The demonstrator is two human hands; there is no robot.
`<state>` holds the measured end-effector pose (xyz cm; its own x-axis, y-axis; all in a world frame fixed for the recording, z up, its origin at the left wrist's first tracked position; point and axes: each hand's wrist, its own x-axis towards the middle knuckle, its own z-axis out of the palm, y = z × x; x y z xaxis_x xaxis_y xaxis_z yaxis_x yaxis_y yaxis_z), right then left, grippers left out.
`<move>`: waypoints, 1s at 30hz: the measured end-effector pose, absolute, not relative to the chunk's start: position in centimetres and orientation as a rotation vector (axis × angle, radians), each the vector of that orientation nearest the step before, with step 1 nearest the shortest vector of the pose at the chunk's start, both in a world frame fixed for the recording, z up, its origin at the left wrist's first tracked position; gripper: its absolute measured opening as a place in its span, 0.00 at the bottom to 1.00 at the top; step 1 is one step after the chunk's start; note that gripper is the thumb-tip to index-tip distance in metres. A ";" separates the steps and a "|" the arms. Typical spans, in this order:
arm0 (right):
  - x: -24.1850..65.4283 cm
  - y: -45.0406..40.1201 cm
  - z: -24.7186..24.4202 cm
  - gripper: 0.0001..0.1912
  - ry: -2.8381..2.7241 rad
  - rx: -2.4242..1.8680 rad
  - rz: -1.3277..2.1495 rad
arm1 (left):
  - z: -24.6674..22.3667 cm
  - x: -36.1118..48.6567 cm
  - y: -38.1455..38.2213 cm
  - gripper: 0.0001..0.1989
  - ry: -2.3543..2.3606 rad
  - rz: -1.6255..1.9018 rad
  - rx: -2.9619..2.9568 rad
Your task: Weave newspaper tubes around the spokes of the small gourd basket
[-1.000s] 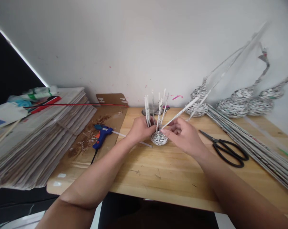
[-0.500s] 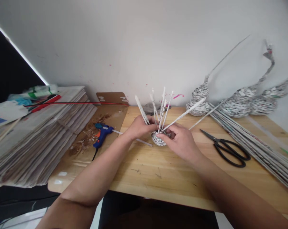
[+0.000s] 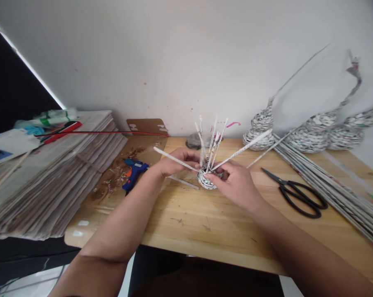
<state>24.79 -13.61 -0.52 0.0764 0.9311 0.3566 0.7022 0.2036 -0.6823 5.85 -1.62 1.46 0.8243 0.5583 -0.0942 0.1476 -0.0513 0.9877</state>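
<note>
Forearms [image 3: 129, 218] angled inward; left hand [image 3: 180, 154] loosely curled; right hand [image 3: 237, 181] pinching, thumb [image 3: 215, 180] toward left

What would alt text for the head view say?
A person's right hand grips a small woven paper base bristling with paper sticks; the left hand beside it. A blue glue gun lies left, black-handled scissors right.

Soft, flat, muted light covers the pale wall [image 3: 174, 49], which greys toward the upper corners. Faint shadows sit behind the woven paper shapes [image 3: 312, 136] at right, their outlines smeared. The paper sticks [image 3: 242, 150] look slightly soft. Wide-lens distortion stretches the paper stack [image 3: 50, 181] at left; below the counter [image 3: 180, 235], darkness swallows detail.
</note>
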 end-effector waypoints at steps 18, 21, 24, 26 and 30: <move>24.4 -14.1 -0.2 0.10 -1.763 -1.518 0.263 | 2.4 6.7 -2.9 0.11 0.663 0.436 1.716; 24.4 -14.1 -0.1 0.09 -1.758 -1.526 0.278 | 1.5 6.9 -2.3 0.12 0.673 0.417 1.626; 24.4 -14.1 0.1 0.09 -1.763 -1.538 0.297 | 0.6 7.0 -1.8 0.15 0.684 0.392 1.531; 24.4 -14.1 0.1 0.09 -1.762 -1.544 0.319 | 0.4 7.0 -1.9 0.16 0.663 0.393 1.489; 24.5 -14.0 0.2 0.08 -1.783 -1.525 0.349 | 0.9 7.1 -2.6 0.13 0.655 0.442 1.559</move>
